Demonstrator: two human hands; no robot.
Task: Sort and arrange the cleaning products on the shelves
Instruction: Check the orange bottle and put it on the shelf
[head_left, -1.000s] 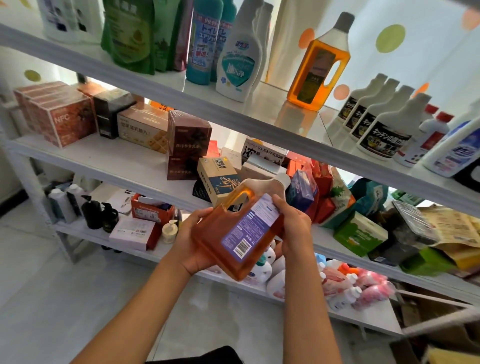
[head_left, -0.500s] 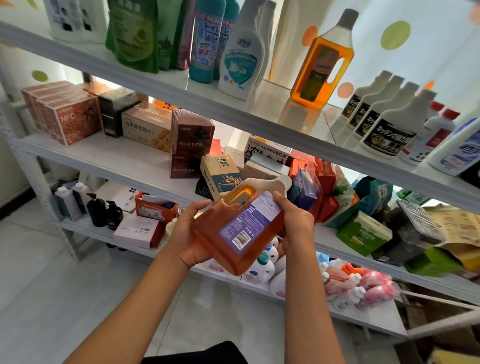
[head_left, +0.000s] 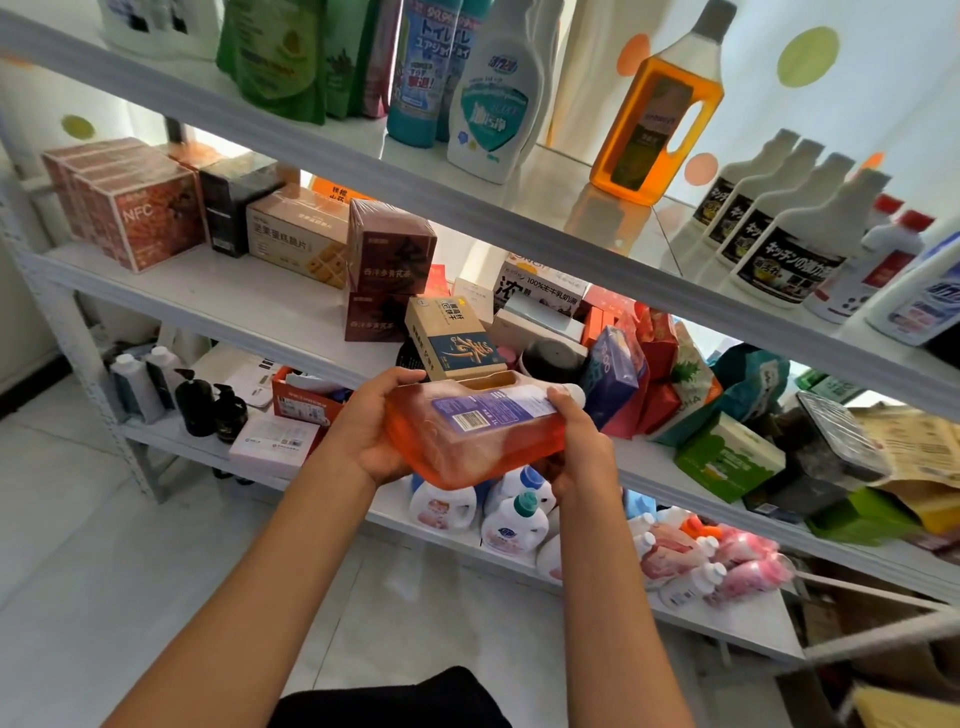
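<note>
I hold an orange liquid bottle (head_left: 467, 441) with a purple barcode label, lying almost flat in front of the middle shelf, its white cap pointing right. My left hand (head_left: 371, 431) grips its base end from the left. My right hand (head_left: 576, 452) grips the neck end from the right. A matching orange bottle (head_left: 657, 111) stands upright on the top shelf (head_left: 582, 228), between a white and teal bottle (head_left: 493, 104) and a row of white spray-neck bottles (head_left: 789, 228).
The middle shelf (head_left: 223, 301) carries boxes at the left and a jumble of boxes and bags at the right. The bottom shelf (head_left: 727, 618) has white detergent bottles (head_left: 514, 525), pink refill bottles and dark pump bottles (head_left: 208, 405). Tiled floor lies below.
The orange bottle has tipped from a steep tilt to nearly horizontal, cap swinging down to the right. Both hands kept hold of it and shifted with the turn.
</note>
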